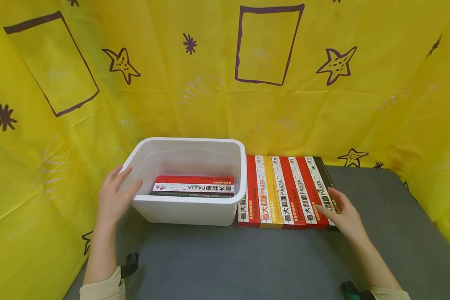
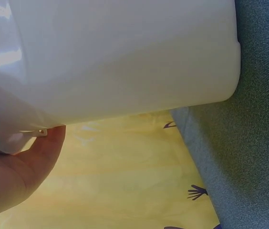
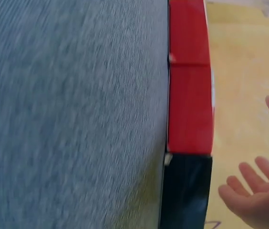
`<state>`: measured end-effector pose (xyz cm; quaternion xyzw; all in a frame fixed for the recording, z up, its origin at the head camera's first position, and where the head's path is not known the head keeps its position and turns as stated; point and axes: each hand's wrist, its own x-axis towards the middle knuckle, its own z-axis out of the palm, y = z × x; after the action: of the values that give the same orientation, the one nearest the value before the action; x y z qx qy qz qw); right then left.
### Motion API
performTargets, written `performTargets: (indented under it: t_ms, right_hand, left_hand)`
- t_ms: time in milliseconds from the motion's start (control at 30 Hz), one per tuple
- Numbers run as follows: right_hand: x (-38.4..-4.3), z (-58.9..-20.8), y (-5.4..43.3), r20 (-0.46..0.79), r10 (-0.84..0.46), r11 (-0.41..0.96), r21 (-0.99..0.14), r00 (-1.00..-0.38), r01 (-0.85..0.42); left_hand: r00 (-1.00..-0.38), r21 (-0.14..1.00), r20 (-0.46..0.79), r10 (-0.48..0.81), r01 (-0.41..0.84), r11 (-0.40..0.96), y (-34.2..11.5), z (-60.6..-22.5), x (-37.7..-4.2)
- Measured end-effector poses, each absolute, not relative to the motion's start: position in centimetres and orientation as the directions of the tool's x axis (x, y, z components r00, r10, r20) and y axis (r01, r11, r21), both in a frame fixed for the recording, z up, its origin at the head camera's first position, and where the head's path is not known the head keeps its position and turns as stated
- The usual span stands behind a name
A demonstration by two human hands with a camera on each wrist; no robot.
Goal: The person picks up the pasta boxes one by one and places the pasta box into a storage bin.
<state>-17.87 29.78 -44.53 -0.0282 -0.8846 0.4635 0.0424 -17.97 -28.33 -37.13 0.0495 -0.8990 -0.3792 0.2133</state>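
Observation:
A white plastic bin (image 1: 187,211) stands left of centre, and my left hand (image 1: 114,196) holds its left rim. In the left wrist view, fingers (image 2: 48,150) hook under the lip beside a small tab. Inside the bin lie pasta boxes (image 1: 195,187), a red tomato sauce one and a black pepper one showing. My right hand (image 1: 343,216) hovers over the right end of a row of pasta boxes (image 1: 277,191), thumb and fingers apart and nothing between them. Nearest to it is the black box (image 3: 186,191) at the row's end, beside a red box (image 3: 190,109).
The row of red, yellow and black boxes lies flat against the bin's right side on a grey tabletop (image 1: 225,258). A yellow patterned cloth (image 1: 210,100) hangs behind and at both sides.

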Motion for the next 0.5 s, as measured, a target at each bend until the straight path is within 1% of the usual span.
performTargets:
  t_ms: [167, 500]
  right_hand:
    - [-17.6, -44.9, 31.0, 0.049, 0.093, 0.587, -0.810, -0.994, 0.014]
    - [-17.0, -46.5, 33.4, 0.012, 0.031, 0.655, -0.756, -0.999, 0.011]
  left_hand:
    - [-0.910, 0.710, 0.330, -0.250, 0.064, 0.702, -28.4, -37.2, -18.0]
    - [-0.909, 0.713, 0.330, -0.255, 0.063, 0.699, -28.3, -37.2, -18.0]
